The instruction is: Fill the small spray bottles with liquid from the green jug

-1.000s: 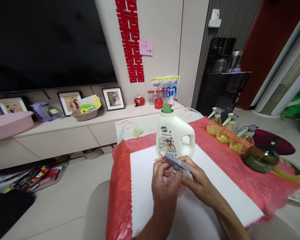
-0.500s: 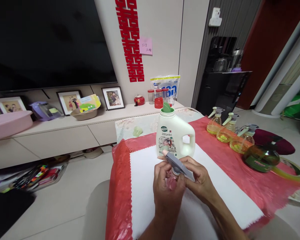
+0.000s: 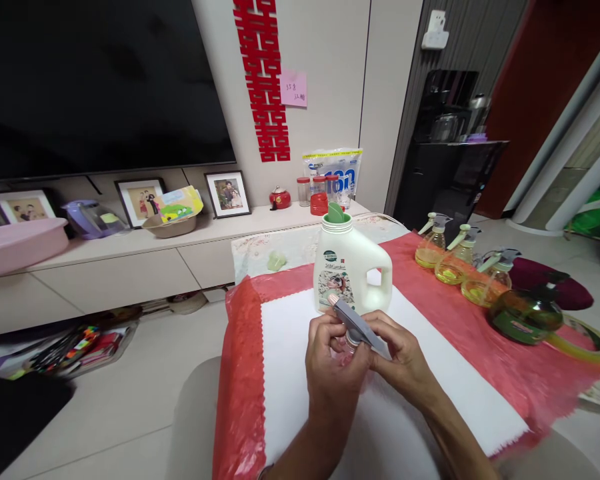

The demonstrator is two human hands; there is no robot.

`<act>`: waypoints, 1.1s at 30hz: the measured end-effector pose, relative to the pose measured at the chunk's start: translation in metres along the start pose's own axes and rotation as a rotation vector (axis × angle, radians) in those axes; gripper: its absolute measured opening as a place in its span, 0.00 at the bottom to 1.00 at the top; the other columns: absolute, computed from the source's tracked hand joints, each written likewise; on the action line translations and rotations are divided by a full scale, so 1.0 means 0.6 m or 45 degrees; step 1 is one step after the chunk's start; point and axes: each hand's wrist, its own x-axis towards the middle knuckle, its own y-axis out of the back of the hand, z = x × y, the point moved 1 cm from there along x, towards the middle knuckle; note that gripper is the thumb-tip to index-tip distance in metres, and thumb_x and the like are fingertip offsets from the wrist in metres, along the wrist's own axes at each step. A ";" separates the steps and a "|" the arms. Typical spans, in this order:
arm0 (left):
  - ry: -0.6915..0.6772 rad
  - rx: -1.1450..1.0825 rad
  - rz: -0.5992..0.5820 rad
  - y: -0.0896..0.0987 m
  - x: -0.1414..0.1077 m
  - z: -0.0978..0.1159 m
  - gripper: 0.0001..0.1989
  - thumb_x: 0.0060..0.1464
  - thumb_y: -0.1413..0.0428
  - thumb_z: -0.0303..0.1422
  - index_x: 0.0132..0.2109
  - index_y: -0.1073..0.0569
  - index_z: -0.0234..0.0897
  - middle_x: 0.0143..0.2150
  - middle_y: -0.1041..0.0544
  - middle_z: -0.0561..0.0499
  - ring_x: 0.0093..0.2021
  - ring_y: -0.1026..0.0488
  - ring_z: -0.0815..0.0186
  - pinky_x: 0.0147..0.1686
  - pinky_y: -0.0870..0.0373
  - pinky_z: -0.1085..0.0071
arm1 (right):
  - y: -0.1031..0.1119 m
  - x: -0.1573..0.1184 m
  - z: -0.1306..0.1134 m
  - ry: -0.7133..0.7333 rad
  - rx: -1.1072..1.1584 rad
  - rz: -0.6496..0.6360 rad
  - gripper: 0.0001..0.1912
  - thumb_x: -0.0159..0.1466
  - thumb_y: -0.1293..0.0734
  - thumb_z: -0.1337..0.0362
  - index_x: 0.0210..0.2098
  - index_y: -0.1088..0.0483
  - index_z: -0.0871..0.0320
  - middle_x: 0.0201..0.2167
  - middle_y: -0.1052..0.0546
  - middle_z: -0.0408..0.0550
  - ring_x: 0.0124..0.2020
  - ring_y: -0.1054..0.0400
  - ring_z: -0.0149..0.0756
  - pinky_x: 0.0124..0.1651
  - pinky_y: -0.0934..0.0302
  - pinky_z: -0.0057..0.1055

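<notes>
My left hand (image 3: 333,373) is wrapped round a small clear bottle (image 3: 344,357), most of it hidden by the fingers. On that bottle's neck sits a grey trigger spray head (image 3: 356,322), tilted, its pale nozzle pointing up and left. The fingers of my right hand (image 3: 399,353) pinch the grey head from the right side. Just behind both hands stands a large pale-green detergent jug (image 3: 347,257), upright with its mouth uncapped. A green piece (image 3: 336,213) sticks up from the jug's neck.
White cloth (image 3: 287,363) lies over red plastic sheeting (image 3: 240,400). Several spray bottles with yellow liquid (image 3: 450,275) line the right side, near a dark green pump bottle (image 3: 525,317) and a tape roll (image 3: 587,347). A pale green object (image 3: 277,261) sits at the back left.
The view has shifted slightly. Both hands stay on the bottle and spray head, with the grey head turned only a little.
</notes>
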 end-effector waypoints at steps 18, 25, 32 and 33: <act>-0.002 0.035 -0.201 0.022 0.008 0.015 0.09 0.49 0.39 0.30 0.39 0.23 0.41 0.40 0.26 0.51 0.33 0.29 0.68 0.34 0.30 0.71 | 0.005 0.000 0.001 -0.079 0.005 -0.062 0.11 0.67 0.31 0.63 0.48 0.25 0.55 0.44 0.31 0.47 0.45 0.37 0.32 0.50 0.38 0.27; 0.003 -0.006 -0.298 0.024 0.013 0.010 0.11 0.50 0.43 0.30 0.41 0.23 0.41 0.42 0.26 0.50 0.35 0.29 0.66 0.36 0.30 0.69 | 0.006 -0.003 0.000 -0.086 0.013 -0.071 0.12 0.68 0.31 0.59 0.50 0.26 0.52 0.46 0.31 0.46 0.46 0.37 0.31 0.54 0.38 0.27; 0.004 -0.064 -0.463 0.034 0.023 0.003 0.10 0.54 0.43 0.35 0.44 0.22 0.42 0.45 0.25 0.47 0.46 0.27 0.59 0.47 0.30 0.62 | 0.006 -0.003 0.004 -0.099 0.018 -0.084 0.12 0.68 0.30 0.57 0.48 0.25 0.53 0.46 0.31 0.46 0.47 0.36 0.31 0.53 0.38 0.26; 0.005 -0.065 -0.481 0.036 0.025 0.003 0.11 0.55 0.43 0.36 0.45 0.22 0.42 0.46 0.25 0.47 0.48 0.28 0.58 0.50 0.31 0.60 | 0.006 -0.003 0.004 -0.101 0.017 -0.085 0.11 0.68 0.30 0.57 0.48 0.25 0.53 0.46 0.31 0.46 0.47 0.36 0.31 0.53 0.38 0.25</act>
